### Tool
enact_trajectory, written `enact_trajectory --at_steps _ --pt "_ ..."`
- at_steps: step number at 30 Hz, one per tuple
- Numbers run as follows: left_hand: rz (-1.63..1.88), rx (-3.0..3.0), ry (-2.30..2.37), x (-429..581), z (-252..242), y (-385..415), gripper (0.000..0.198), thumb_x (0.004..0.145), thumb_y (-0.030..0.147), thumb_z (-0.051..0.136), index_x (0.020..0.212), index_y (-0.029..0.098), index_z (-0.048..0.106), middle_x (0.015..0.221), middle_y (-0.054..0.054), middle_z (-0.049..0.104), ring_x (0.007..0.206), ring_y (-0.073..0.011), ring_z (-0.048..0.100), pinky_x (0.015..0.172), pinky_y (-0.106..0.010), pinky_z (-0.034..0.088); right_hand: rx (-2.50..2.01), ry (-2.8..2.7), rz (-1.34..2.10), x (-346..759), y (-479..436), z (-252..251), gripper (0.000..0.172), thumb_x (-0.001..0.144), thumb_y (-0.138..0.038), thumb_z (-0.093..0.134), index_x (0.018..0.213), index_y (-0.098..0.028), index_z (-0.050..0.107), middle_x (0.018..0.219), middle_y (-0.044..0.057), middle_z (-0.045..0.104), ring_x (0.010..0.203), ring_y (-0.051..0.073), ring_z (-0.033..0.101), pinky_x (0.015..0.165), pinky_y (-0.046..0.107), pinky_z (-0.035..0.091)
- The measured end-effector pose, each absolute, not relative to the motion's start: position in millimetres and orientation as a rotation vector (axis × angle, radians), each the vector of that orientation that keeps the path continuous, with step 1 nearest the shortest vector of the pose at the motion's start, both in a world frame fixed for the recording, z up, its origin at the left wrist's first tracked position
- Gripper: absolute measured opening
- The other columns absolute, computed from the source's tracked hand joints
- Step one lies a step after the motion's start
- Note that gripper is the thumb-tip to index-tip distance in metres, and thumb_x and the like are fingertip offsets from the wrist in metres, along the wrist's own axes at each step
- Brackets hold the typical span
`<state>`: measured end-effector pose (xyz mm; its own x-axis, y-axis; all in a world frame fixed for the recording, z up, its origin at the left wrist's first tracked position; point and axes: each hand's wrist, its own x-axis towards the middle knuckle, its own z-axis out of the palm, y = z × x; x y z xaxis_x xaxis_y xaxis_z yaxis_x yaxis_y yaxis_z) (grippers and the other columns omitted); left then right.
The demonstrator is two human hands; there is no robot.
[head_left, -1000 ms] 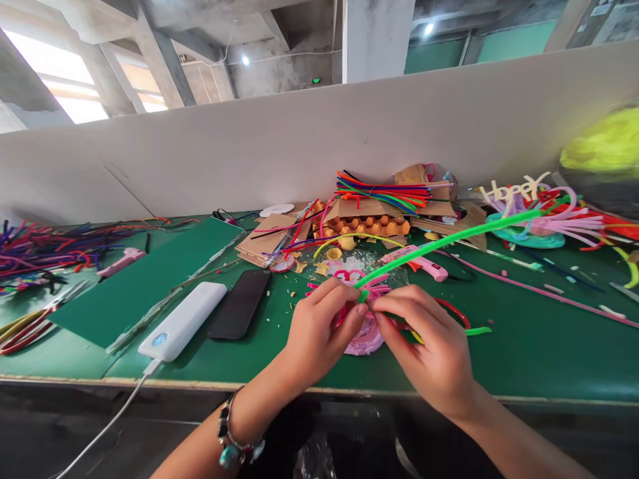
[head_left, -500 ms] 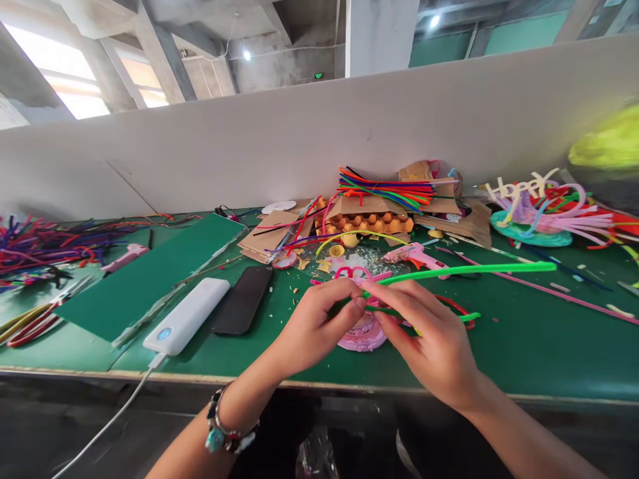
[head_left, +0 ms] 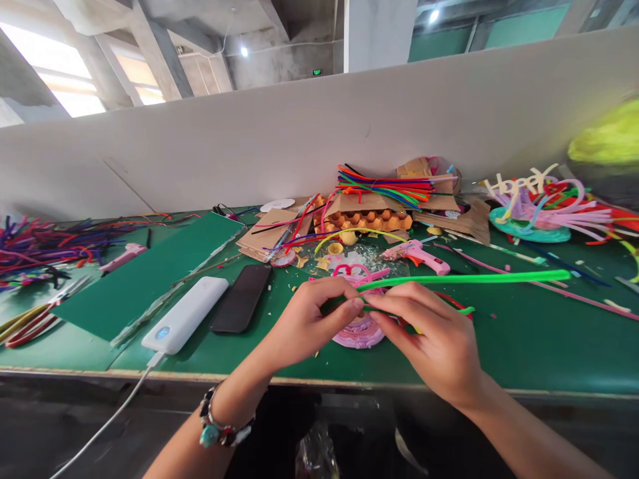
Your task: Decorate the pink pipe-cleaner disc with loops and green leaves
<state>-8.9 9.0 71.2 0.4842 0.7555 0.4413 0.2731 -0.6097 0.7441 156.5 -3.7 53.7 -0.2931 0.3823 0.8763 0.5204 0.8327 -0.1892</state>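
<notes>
A bright green pipe cleaner [head_left: 479,277] is bent back on itself, its long end reaching out to the right above my knuckles. My left hand [head_left: 322,316] pinches it near the bend between thumb and index finger. Close beside, my right hand [head_left: 432,332] grips the same pipe cleaner with thumb and fingers; its shorter end pokes out past that hand. Behind and below the fingers sits a round pink craft piece [head_left: 360,338] with pink loops on top, partly hidden by both hands.
A pink glue gun [head_left: 417,255] lies beyond my hands, near an egg carton [head_left: 374,221] and a bundle of coloured pipe cleaners [head_left: 382,186]. To the left are a phone [head_left: 242,299], a white power bank [head_left: 186,316] with cable, and scissors [head_left: 47,316]. A "Happy" decoration [head_left: 532,226] stands right.
The green pipe cleaner's long end has swung slightly and now reaches further right. Its shorter end sticks out less past my right hand. Both hands stay close together.
</notes>
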Motion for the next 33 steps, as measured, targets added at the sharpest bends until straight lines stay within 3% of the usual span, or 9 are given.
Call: enact_trajectory --at_steps 9,14,16,18,21,24,26,28,33 --pt "1.177 2.109 0.949 -3 69 4 0.021 0.079 0.016 0.047 0.058 0.016 0.049 0.055 0.003 0.048 0.053 -0.0084 0.041 0.051 -0.019 0.033 -0.686 -1.889 -0.065 152 -5 51 0.011 0.075 -0.006 0.057 0.079 -0.016 0.058 0.068 0.002 0.060 0.062 0.009 0.059 0.057 0.020 0.049" --pt "1.317 2.219 1.177 -17 69 17 0.018 0.082 0.019 0.045 0.082 0.015 0.063 0.077 -0.003 0.064 0.071 -0.0121 0.055 0.065 -0.022 0.041 -0.693 -1.844 -0.060 155 -5 55 0.014 0.074 -0.004 0.056 0.078 -0.017 0.058 0.068 0.001 0.059 0.061 0.009 0.058 0.055 0.020 0.049" --pt "1.390 2.261 1.436 -27 65 30 0.022 0.081 0.018 0.044 0.088 0.015 0.065 0.077 -0.004 0.064 0.063 -0.0122 0.054 0.061 -0.024 0.042 -0.693 -1.834 -0.064 155 -4 56 0.015 0.074 -0.004 0.055 0.078 -0.018 0.058 0.068 0.001 0.059 0.061 0.010 0.058 0.053 0.021 0.049" --pt "1.237 2.310 1.690 -37 56 45 0.024 0.081 0.020 0.045 0.094 0.015 0.065 0.081 -0.006 0.065 0.058 -0.0124 0.054 0.060 -0.026 0.043 -0.696 -1.838 -0.075 156 -3 56 0.016 0.074 -0.004 0.055 0.078 -0.018 0.058 0.068 0.001 0.059 0.060 0.010 0.058 0.053 0.021 0.049" --pt "0.867 2.428 1.884 -48 44 61 0.025 0.078 0.019 0.050 0.099 0.019 0.064 0.104 -0.009 0.061 0.085 -0.0207 0.059 0.071 -0.031 0.046 -0.703 -1.854 -0.127 157 -1 54 0.015 0.074 -0.003 0.056 0.077 -0.017 0.059 0.068 0.002 0.060 0.060 0.010 0.058 0.054 0.021 0.049" --pt "1.065 2.461 1.920 -46 44 57 0.024 0.076 0.020 0.053 0.097 0.019 0.064 0.116 -0.012 0.053 0.103 -0.0258 0.053 0.085 -0.040 0.043 -0.714 -1.870 -0.240 160 0 52 0.014 0.075 -0.004 0.056 0.075 -0.018 0.059 0.067 0.002 0.063 0.060 0.010 0.060 0.056 0.021 0.049" --pt "1.321 2.379 1.658 -36 52 43 0.020 0.079 0.025 0.052 0.094 0.017 0.063 0.103 -0.010 0.059 0.096 -0.0217 0.055 0.085 -0.038 0.043 -0.738 -1.878 -0.363 162 0 52 0.013 0.076 -0.006 0.057 0.076 -0.019 0.060 0.067 0.001 0.065 0.058 0.011 0.061 0.055 0.022 0.049" --pt "1.407 2.151 1.254 -20 61 24 0.022 0.082 0.031 0.049 0.094 0.015 0.060 0.079 -0.005 0.063 0.072 -0.0144 0.058 0.070 -0.028 0.048 -0.760 -1.898 -0.497 163 -3 51 0.011 0.077 -0.009 0.057 0.079 -0.019 0.061 0.068 0.001 0.067 0.058 0.011 0.062 0.054 0.023 0.049" --pt "1.285 1.643 0.884 12 64 -3 0.031 0.070 0.043 0.064 0.078 0.014 0.058 0.062 0.000 0.057 0.055 -0.0094 0.050 0.050 -0.019 0.042 -0.755 -1.939 -0.623 163 -13 52 0.010 0.078 -0.010 0.058 0.085 -0.016 0.061 0.070 0.003 0.069 0.060 0.012 0.063 0.059 0.023 0.047"
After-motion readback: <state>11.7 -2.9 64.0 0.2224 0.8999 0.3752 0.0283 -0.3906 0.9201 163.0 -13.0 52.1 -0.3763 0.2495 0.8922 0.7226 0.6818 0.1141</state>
